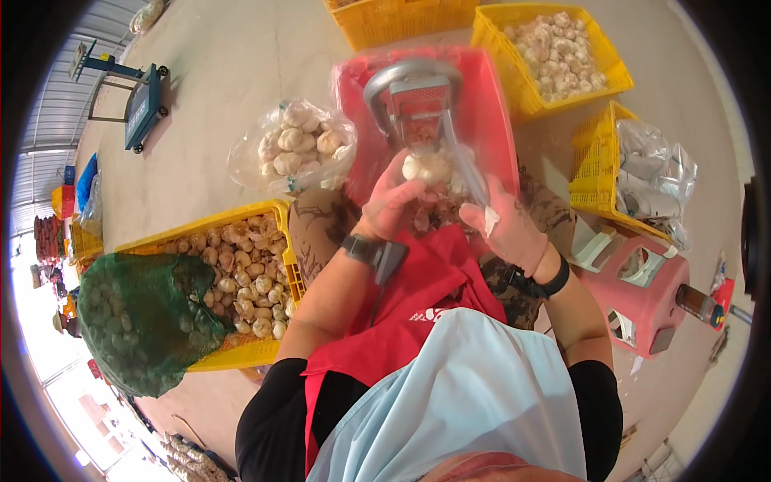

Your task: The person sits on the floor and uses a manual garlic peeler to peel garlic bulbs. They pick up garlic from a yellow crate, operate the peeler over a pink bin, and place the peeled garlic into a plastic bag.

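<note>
My left hand (389, 205) is closed on a pale garlic bulb (427, 167), its thumb against the bulb's lower side. My right hand (507, 231) is beside it, fingers apart, close to a grey bent tube (472, 173). A small white scrap (491, 219) shows at its thumb; whether it is stuck there or held I cannot tell. Both hands are over a red plastic tub (502, 132), where loose garlic skins (423, 217) lie. The grey tube belongs to a curved metal frame (414, 71) standing in the tub. Blur hides some fingertips.
Left of the tub stands a clear bag of garlic (293, 145). A yellow crate of garlic (283, 210) with a green net sack (144, 321) is nearer. At right are a garlic crate (526, 96), a crate of plastic bags (594, 165) and a pink stool (634, 301). A blue scale (143, 108) stands far left.
</note>
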Demonstrator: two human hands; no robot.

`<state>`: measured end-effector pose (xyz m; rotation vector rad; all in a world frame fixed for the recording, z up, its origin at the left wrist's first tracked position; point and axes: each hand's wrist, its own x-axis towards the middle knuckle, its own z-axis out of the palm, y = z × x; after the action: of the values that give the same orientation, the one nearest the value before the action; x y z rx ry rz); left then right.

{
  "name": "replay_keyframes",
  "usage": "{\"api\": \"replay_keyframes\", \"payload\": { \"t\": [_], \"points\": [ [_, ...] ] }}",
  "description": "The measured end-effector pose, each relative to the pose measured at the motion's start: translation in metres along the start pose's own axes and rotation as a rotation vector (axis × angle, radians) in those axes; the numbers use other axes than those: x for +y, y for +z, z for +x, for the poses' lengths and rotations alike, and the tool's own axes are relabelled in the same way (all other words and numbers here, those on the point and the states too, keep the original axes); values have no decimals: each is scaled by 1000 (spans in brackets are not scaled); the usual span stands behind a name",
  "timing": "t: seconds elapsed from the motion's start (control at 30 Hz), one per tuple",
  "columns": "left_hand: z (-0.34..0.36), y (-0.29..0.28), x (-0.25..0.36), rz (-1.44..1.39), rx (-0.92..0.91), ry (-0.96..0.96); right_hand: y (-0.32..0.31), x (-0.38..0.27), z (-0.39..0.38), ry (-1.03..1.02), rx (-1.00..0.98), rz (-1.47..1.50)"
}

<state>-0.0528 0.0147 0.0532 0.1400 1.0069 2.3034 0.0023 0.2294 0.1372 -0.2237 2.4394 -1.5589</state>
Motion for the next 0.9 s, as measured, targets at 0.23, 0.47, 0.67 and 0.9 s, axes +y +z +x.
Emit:
{"api": "replay_keyframes", "payload": {
  "t": [0.23, 0.47, 0.67, 0.9],
  "points": [
    [1, 7, 3, 53, 6, 38, -1, -2, 1, 37, -21, -75],
    [-1, 4, 2, 6, 46, -16, -8, -12, -1, 1, -33, -40],
    [-2, 27, 10, 10, 164, -16, -8, -8, -3, 68, -54, -63],
    [0, 19, 2, -13, 151, 20, -2, 3, 4, 194, -82, -18]
  ]
}}
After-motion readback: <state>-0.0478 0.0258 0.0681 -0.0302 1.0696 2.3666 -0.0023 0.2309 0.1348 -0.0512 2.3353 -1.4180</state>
